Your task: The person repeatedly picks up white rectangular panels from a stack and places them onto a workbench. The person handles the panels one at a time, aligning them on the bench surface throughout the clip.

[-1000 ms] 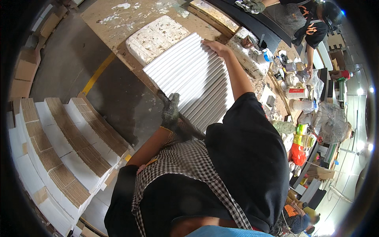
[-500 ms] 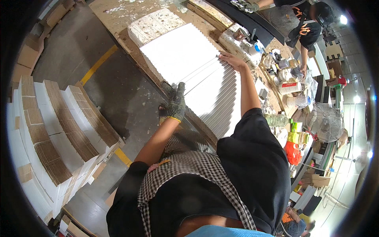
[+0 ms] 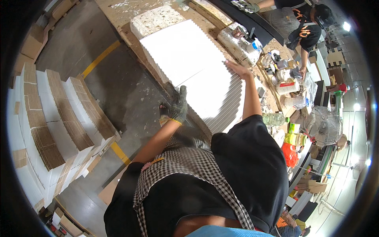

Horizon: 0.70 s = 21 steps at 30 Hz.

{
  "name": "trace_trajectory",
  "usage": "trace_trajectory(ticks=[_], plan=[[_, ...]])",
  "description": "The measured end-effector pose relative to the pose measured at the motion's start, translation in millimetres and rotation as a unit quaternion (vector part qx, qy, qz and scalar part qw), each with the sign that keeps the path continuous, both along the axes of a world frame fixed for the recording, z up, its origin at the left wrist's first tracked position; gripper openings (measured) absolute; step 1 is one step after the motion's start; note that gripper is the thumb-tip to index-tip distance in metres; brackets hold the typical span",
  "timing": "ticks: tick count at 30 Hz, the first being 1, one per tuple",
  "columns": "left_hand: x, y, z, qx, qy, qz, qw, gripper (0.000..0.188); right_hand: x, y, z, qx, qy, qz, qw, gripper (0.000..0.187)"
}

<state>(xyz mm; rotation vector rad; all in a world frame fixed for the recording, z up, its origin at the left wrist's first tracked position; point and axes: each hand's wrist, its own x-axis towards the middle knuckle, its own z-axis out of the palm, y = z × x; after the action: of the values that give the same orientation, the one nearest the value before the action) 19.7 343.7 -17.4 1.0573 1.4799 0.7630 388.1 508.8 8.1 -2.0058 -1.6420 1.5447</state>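
White flat panels point(image 3: 185, 47) lie in a fanned stack on the workbench before me, their long edges stepped like a staircase toward my body. My left hand point(image 3: 177, 106), in a dark grey knit glove with a yellow cuff, rests against the left edge of the stack, thumb and fingers apart. My right hand point(image 3: 239, 70) is bare and lies with stretched fingers along the stack's right edge. Neither hand is wrapped round a panel. Under the far end of the panels shows a paint-spattered white block point(image 3: 156, 19).
Jars and bottles point(image 3: 286, 75) crowd the bench on the right, beside a spattered white block point(image 3: 235, 43). A fan point(image 3: 323, 124) stands beyond them. Stacked white and brown boards point(image 3: 59, 114) stand on the floor at left. Another person point(image 3: 304, 27) works across the bench.
The lines between the panels at the middle of the stack have closed up, leaving a smoother top there. My right hand has shifted slightly right and down along the edge; my left hand's fingers point more upright.
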Motion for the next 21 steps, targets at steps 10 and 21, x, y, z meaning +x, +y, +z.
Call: trace_trajectory(ticks=[10,21], plan=[[32,8,-44,0.055,-0.089,0.095,0.99,0.093,-2,4,-14,0.046,0.023,-0.056,0.997,0.084],[29,-34,-16,0.0,0.014,0.09,0.996,0.089,20,-39,-26,0.255,-0.058,-0.054,0.964,0.069]])
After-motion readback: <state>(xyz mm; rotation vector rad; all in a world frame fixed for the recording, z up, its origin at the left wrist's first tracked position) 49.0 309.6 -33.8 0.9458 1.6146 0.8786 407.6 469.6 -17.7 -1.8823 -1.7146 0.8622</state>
